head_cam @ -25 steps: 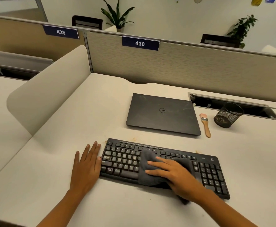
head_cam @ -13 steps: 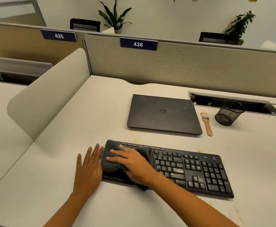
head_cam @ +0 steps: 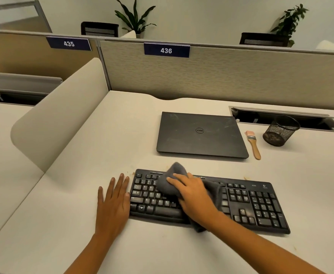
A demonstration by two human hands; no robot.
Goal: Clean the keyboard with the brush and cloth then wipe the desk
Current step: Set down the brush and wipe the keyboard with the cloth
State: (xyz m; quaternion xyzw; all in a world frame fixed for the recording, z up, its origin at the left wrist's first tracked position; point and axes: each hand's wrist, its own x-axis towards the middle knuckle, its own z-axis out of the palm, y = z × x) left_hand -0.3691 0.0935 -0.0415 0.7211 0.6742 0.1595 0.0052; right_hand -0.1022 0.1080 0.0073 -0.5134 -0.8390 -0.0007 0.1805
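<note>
A black keyboard (head_cam: 257,206) lies along the front of the white desk (head_cam: 94,155). My right hand (head_cam: 193,196) presses a dark grey cloth (head_cam: 172,178) onto the keys left of the keyboard's middle; the cloth bunches up at the far edge. My left hand (head_cam: 113,202) lies flat on the desk, fingers apart, touching the keyboard's left end. A small wooden-handled brush (head_cam: 253,144) lies on the desk right of the laptop, untouched.
A closed black laptop (head_cam: 199,135) lies behind the keyboard. A black mesh pen cup (head_cam: 280,131) stands at the back right, in front of an open cable tray (head_cam: 281,115). A curved white divider (head_cam: 59,113) borders the left side; a fabric partition (head_cam: 221,76) runs along the back.
My right hand swept the cloth from the keyboard's middle to its left end, then back toward the middle. My left hand stayed flat at the left end.
</note>
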